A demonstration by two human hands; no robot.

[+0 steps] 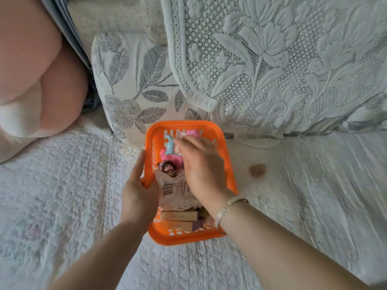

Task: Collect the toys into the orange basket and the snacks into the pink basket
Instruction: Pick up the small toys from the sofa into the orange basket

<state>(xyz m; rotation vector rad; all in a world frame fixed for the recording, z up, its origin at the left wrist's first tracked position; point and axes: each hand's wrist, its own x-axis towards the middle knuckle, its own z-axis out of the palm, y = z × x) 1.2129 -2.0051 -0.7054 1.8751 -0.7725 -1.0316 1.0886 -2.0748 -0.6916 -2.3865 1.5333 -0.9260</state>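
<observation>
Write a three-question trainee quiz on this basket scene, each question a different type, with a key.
1. True or false: the left hand grips the rim of the orange basket.
2. Multiple choice: the small doll lies (a) on the quilt, (b) inside the orange basket, (c) on the leaf-print pillow.
3. Fill in: the bracelet sits on the ___ wrist.

Key: 1 true; 2 b; 3 right. The right hand reaches into the basket; what it holds is blurred.
</observation>
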